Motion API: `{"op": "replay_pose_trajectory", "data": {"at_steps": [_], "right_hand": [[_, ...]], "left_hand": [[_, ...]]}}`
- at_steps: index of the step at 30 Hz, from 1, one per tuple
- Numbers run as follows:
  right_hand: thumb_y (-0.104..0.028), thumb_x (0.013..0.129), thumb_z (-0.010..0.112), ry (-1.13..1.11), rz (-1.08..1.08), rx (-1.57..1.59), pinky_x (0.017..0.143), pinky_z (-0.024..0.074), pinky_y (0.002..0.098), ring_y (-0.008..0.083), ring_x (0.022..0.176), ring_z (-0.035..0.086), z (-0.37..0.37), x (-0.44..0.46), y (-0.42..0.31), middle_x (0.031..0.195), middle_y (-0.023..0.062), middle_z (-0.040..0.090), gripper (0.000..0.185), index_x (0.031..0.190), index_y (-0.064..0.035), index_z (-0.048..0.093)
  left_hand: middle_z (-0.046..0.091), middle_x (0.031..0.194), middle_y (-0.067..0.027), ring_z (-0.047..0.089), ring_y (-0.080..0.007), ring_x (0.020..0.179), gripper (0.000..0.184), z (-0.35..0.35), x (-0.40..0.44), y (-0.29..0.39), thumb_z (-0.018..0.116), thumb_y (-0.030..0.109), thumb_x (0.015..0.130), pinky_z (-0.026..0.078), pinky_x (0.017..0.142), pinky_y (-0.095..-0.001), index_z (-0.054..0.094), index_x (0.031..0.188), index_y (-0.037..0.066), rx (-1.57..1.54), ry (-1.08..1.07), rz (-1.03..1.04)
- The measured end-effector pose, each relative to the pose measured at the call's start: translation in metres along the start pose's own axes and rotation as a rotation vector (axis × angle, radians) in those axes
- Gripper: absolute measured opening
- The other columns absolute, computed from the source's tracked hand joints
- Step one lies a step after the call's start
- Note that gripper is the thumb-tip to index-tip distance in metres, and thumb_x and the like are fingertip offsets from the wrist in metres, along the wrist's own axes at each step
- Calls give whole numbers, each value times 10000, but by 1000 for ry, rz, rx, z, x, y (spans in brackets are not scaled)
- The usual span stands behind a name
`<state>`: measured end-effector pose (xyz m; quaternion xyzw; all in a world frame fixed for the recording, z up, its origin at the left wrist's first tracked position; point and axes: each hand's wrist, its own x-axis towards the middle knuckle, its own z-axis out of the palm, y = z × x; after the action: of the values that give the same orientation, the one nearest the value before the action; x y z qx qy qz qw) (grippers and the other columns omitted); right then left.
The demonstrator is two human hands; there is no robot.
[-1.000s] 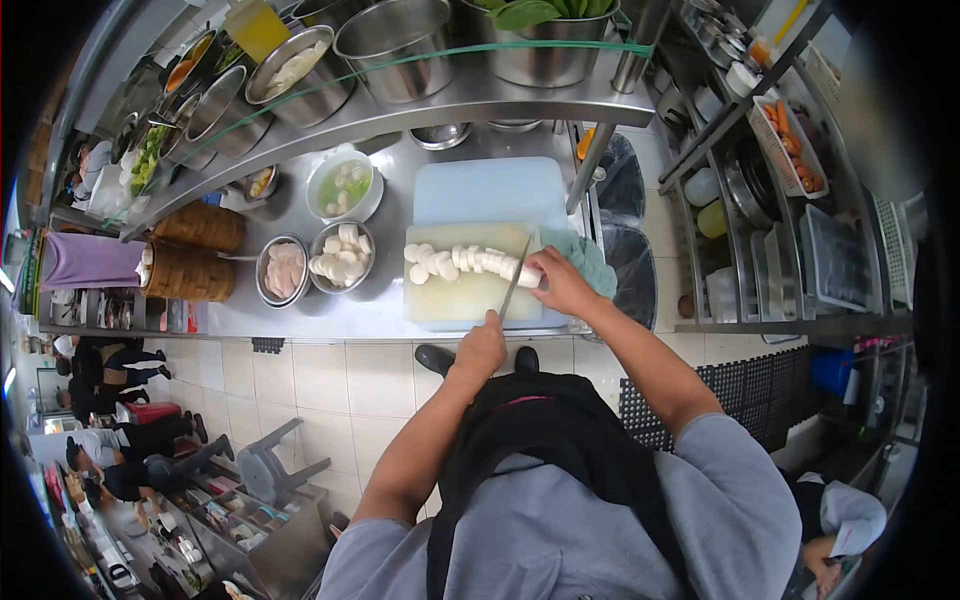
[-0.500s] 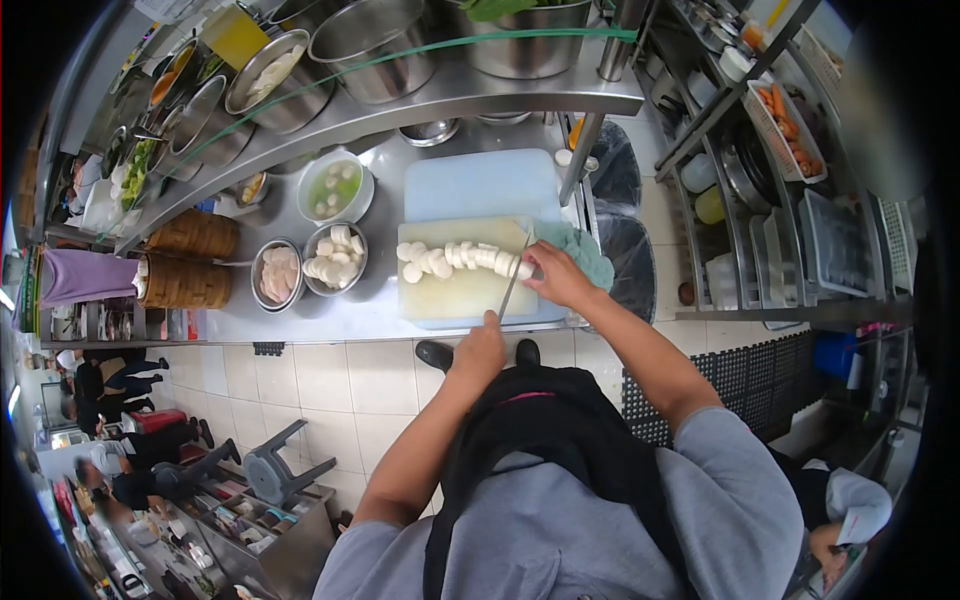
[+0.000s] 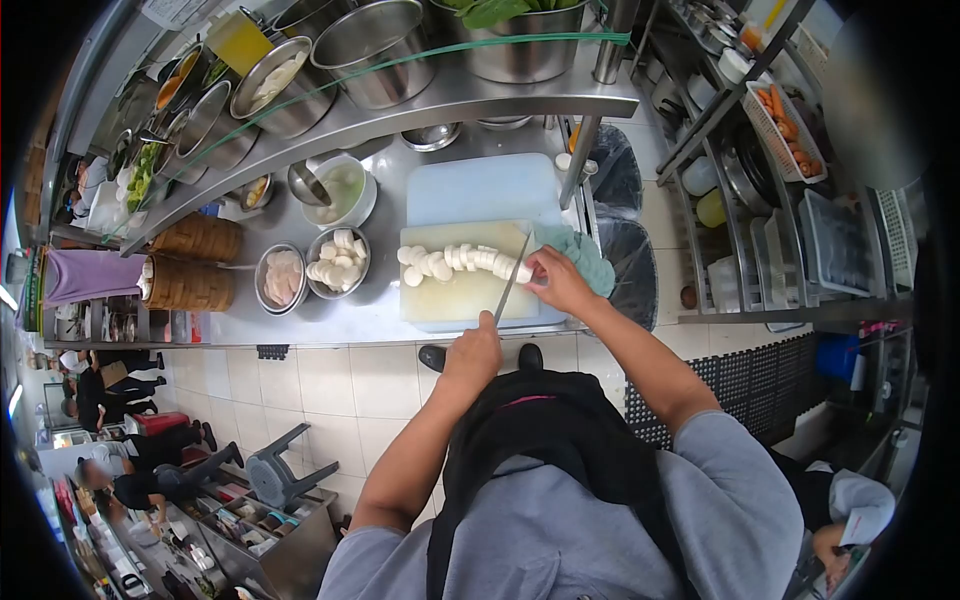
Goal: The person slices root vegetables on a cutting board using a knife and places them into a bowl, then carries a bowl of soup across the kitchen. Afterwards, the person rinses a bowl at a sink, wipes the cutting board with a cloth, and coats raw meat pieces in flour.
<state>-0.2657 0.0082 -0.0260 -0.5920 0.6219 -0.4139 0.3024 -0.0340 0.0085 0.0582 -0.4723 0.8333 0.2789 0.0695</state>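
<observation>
My left hand (image 3: pixel 472 352) is closed around the handle of a knife (image 3: pixel 513 277), its blade slanting up and away across the end of a row of white round slices (image 3: pixel 465 257). At that right end, the bent fingers of my right hand (image 3: pixel 560 280) pinch a white piece beside the blade. The slices lie on a pale yellow cutting board (image 3: pixel 450 299), which rests partly over a light blue board (image 3: pixel 480 185). A green cloth (image 3: pixel 588 262) lies just beyond my right hand. Similar white pieces fill a metal bowl (image 3: pixel 338 262) to the left.
A bowl of pale pink pieces (image 3: pixel 281 278) stands farther left. Behind it, a metal ladle (image 3: pixel 308 186) dips into a white bowl (image 3: pixel 362 203) of greenish liquid. A steel shelf (image 3: pixel 440 115) with pots overhangs the counter's back. Bamboo steamers (image 3: pixel 190 283) stand left; other people are in the background.
A metal ladle has appeared in the bowl of greenish liquid. My hands stay nearly in place, with the knife blade slightly shifted at the end of the row.
</observation>
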Motion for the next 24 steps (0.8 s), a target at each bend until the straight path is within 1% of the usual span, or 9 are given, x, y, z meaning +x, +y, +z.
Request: {"op": "replay_pose_trajectory", "data": {"at_steps": [1, 3, 4, 8, 10, 12, 14, 22, 24], "right_hand": [[-7, 717, 829, -8, -2, -11, 758, 571, 373, 267, 843, 683, -1, 0, 1, 943, 108, 600, 358, 985, -9, 591], [-9, 719, 828, -15, -3, -22, 761, 571, 378, 270, 845, 682, -1, 1, 1, 947, 110, 601, 354, 984, -9, 594], [-10, 720, 826, -24, -8, -41, 763, 571, 382, 274, 848, 680, -2, 1, 0, 949, 111, 603, 350, 985, -9, 597], [-16, 721, 824, -47, -21, -112, 767, 567, 396, 287, 849, 675, -4, 2, 0, 948, 118, 612, 343, 985, -6, 605], [-17, 717, 827, -55, -7, -95, 762, 565, 398, 288, 844, 674, -4, 3, 2, 944, 121, 616, 346, 981, -3, 605], [-18, 713, 830, -59, 1, -79, 758, 563, 401, 290, 839, 673, -5, 5, 2, 940, 125, 620, 349, 978, 0, 604], [-36, 705, 859, -66, 8, -54, 796, 575, 353, 258, 845, 679, -7, 6, 3, 939, 115, 621, 383, 982, 1, 596], [-15, 715, 847, -100, 53, 3, 799, 575, 347, 236, 846, 679, -11, 8, 7, 944, 110, 620, 364, 972, 3, 590], [-10, 722, 839, -102, 60, 20, 798, 575, 345, 227, 847, 680, -10, 9, 6, 946, 106, 619, 354, 973, 3, 589]], "left_hand": [[669, 773, -322, 694, -496, 772, 150, 0, -2, 0, 482, 84, 943, 561, 713, -580, 438, 1039, -22, 1, -1, 0], [644, 728, -345, 669, -524, 737, 172, 1, -6, 1, 472, 136, 990, 549, 677, -597, 436, 1017, -29, 24, 15, 46], [644, 728, -345, 669, -524, 737, 172, 0, -6, 1, 472, 136, 990, 549, 677, -597, 436, 1017, -29, 25, 14, 47], [643, 759, -365, 670, -536, 774, 140, -2, -6, 2, 454, 86, 964, 550, 711, -596, 441, 1010, -46, -5, -52, 30], [643, 771, -372, 670, -540, 788, 132, 0, -5, 3, 450, 66, 950, 550, 722, -595, 441, 1010, -51, -23, -69, 32], [670, 866, -354, 687, -514, 845, 215, 0, -1, 5, 498, 50, 897, 560, 768, -567, 465, 1078, -61, -7, -118, -7], [669, 869, -357, 684, -518, 848, 221, -2, 0, 7, 504, 44, 892, 556, 776, -572, 463, 1081, -63, -8, -118, -10], [669, 864, -355, 679, -529, 852, 212, 15, 13, 4, 523, 35, 881, 545, 786, -597, 459, 1063, -52, -39, -107, -22], [669, 844, -349, 681, -527, 839, 204, 18, 12, 1, 521, 49, 893, 550, 767, -594, 452, 1059, -48, -44, -83, -2]]}}
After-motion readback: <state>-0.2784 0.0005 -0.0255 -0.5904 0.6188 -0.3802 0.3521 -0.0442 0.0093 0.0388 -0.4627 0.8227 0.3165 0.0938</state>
